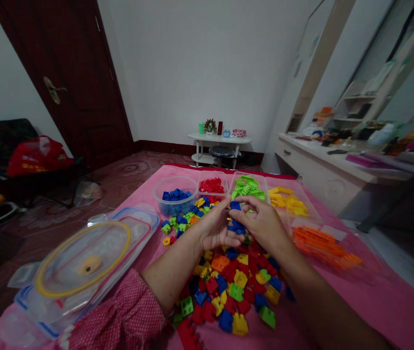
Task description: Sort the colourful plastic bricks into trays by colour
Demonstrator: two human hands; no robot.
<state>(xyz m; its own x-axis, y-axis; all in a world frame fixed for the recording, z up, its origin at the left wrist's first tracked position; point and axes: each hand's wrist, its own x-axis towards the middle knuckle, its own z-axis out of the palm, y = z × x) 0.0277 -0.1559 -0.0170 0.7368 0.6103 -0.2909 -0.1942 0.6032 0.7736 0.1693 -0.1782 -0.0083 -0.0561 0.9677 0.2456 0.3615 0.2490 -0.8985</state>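
My two hands meet above a mixed pile of toy building blocks (228,291) in red, yellow, blue, green and orange. My left hand (216,231) is turned palm up with curled fingers and cradles several blue building blocks (236,226). From the right, my right hand (267,221) grips the blue blocks with thumb and fingers; another blue piece (235,205) shows between the fingertips of both hands. How the blue pieces join cannot be made out. Just beyond the hands, a round clear tub (158,187) holds blue blocks.
Behind the pile stand clear boxes with red pieces (211,185), green pieces (247,186) and yellow pieces (290,201). Orange pieces (323,245) fill a box at right. Stacked clear lids (119,262) lie at left on the pink cloth (148,194).
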